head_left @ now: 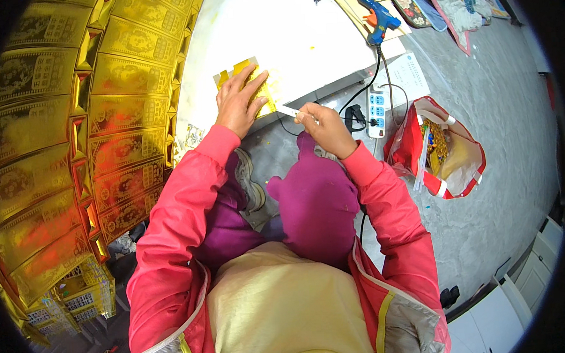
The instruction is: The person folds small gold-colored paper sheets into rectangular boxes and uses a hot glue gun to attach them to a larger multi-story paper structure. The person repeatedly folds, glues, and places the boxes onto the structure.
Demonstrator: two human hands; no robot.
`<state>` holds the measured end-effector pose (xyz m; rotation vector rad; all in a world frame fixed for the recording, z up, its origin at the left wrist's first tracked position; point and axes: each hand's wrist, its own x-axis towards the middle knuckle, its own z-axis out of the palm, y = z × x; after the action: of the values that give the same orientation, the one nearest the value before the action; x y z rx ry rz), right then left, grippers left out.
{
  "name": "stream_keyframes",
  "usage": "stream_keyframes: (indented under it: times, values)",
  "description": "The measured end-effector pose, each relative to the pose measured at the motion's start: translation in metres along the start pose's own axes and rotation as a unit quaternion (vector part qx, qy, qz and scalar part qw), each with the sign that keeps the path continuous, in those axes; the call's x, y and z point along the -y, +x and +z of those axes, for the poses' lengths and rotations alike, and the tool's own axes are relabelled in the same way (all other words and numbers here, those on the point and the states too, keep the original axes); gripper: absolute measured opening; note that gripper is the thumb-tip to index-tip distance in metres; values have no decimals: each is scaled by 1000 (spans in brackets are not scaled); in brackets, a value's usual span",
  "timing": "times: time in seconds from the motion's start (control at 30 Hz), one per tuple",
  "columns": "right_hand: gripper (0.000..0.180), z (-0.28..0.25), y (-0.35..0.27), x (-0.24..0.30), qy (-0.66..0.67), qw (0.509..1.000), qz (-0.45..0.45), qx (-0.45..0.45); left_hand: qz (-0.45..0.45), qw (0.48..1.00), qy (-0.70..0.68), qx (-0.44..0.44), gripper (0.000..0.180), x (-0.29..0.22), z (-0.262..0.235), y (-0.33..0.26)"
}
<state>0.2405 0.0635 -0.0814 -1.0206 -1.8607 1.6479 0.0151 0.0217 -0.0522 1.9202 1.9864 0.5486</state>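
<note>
A thin white stick (290, 111) is pinched in the clenched grip of the right hand (323, 131), its tip brought to the near edge of a folded gold paper piece (247, 82). That piece is pressed flat on the white worktop (275, 30) under the spread, released grip of the left hand (240, 102). Left of the gold piece, finished gold paper blocks (69, 136) are stacked high; right of it, a blue glue gun (376, 18) is laid by, with a power strip (377, 111) and red bag (444, 149) beyond. Gluing or creasing appears underway; steady pressure seems needed next.
</note>
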Motion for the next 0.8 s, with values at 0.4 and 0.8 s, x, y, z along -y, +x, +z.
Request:
stream_keyframes:
  times: [0.4,0.8]
  values:
    - [23,-1,9,10,3,999,-5,41,68,997,-14,45,54,11,-13,4]
    - [23,12,15,5,-20,998,15,60,115,988,-31,98,57,21,-28,6]
